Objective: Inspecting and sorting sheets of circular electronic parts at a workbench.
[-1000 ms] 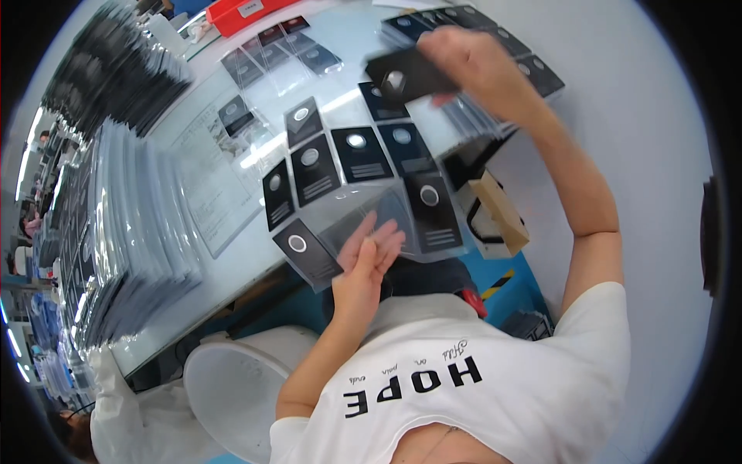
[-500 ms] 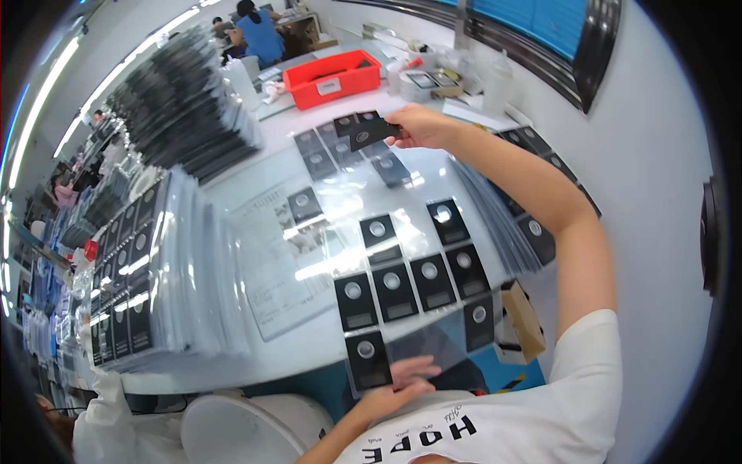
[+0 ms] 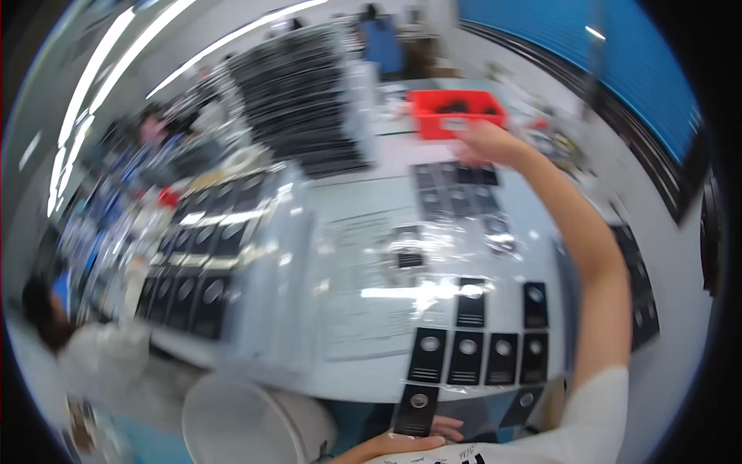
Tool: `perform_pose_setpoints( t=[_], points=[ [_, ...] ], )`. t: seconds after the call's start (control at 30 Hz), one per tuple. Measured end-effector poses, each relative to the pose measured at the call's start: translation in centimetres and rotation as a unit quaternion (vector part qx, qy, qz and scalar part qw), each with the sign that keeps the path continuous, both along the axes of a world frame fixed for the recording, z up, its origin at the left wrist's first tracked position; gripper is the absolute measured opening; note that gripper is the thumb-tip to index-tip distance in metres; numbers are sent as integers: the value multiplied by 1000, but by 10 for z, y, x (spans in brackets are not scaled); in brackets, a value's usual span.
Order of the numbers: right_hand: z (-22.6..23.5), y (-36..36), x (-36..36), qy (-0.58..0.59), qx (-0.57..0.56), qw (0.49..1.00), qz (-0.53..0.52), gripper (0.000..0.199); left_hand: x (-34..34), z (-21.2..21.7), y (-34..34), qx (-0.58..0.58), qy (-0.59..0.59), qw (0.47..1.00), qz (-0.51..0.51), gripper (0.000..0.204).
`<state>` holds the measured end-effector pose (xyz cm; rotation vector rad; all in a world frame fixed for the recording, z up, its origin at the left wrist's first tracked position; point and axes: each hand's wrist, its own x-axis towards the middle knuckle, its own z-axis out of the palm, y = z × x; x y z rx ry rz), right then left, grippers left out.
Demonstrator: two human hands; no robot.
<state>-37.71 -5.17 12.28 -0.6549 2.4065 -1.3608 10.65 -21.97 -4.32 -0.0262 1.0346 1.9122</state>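
A clear pocket sheet with black cards (image 3: 467,357), each showing a round silvery disc, lies at the table's near edge and hangs partly over it. My left hand (image 3: 410,444) grips its lower edge, beside the lowest black card (image 3: 416,410). My right arm reaches far forward. The right hand (image 3: 485,145) is smeared by motion in front of the red bin (image 3: 433,116), above a group of dark cards (image 3: 459,199); its fingers and anything in them cannot be made out. A single dark card (image 3: 410,257) lies mid-table under glossy plastic.
Filled sheets (image 3: 205,255) stand in a thick stack at left, with a tall dark stack (image 3: 290,100) behind. A printed sheet (image 3: 359,294) lies mid-table. More sheets (image 3: 640,286) lie right of my arm. A white bucket (image 3: 239,425) stands below the table. A person (image 3: 104,363) is at lower left.
The view has swung left. My right hand has moved from over the dark cards toward the red bin; the black card it held no longer shows in it. My left hand stays at the sheet's edge.
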Motion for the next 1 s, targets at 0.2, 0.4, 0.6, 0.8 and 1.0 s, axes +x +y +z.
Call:
perform_pose_setpoints(
  t=[0.2,0.4,0.6,0.8,1.0],
  points=[
    [8,44,201,-132,27,988,78,43,30,1,-17,34,130,991,-23,48],
    [14,74,286,-121,57,984,122,41,56,-17,-20,44,189,981,14,45],
    [2,103,353,49,214,974,53,52,76,-12,-20,25,176,983,55,42],
    [-14,115,424,242,279,928,51,62,89,-9,-18,-2,181,981,72,41],
    [-39,114,460,235,233,944,-14,68,92,-10,-20,-16,172,981,86,42]
  ],
)
